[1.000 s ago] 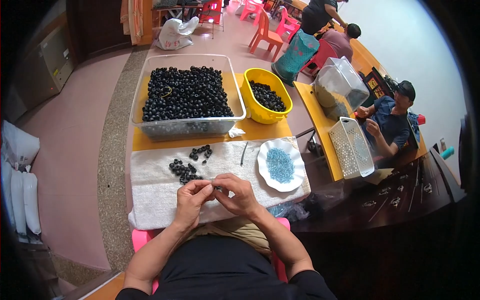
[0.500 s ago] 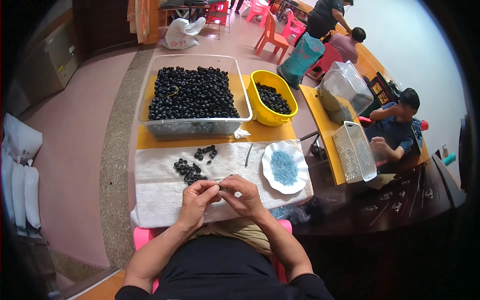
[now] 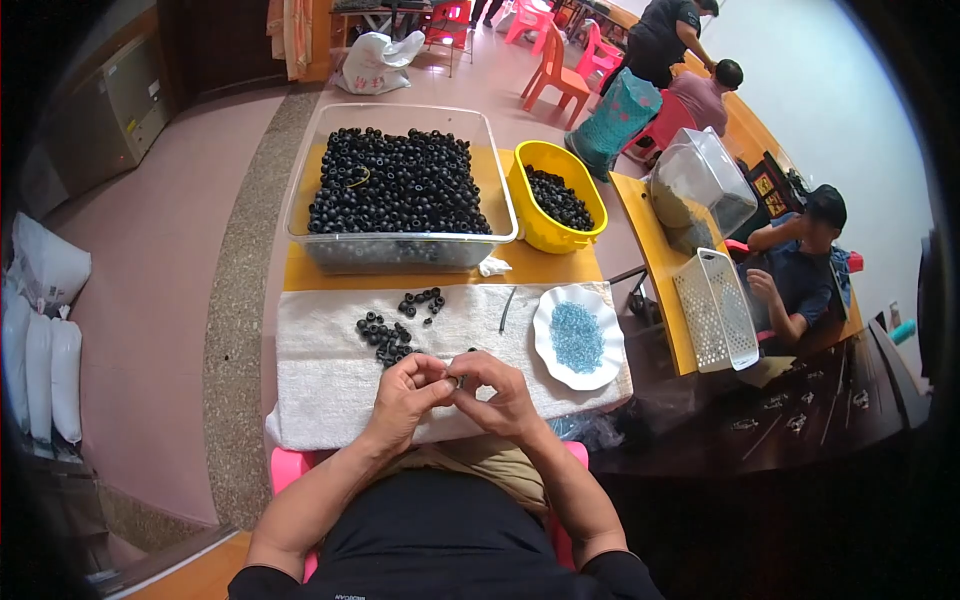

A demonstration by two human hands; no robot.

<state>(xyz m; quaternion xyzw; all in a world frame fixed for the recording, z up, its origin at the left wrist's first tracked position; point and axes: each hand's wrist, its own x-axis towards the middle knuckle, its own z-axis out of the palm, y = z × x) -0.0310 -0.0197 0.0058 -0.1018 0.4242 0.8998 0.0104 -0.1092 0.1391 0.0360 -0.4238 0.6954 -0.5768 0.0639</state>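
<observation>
your left hand [image 3: 408,385] and right hand [image 3: 495,388] met over the white towel [image 3: 320,380], fingertips pinched on one small black bead [image 3: 456,381]. a loose pinch could have dropped it among the loose beads [image 3: 385,338] just beyond. against half a second earlier, the hands sat unchanged; the view only shifted slightly.

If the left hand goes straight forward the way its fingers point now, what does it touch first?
The left hand points up and to the right, where its fingertips already meet the right hand at a small black bead; so probably that bead and those fingers, though depth is unclear.
</observation>
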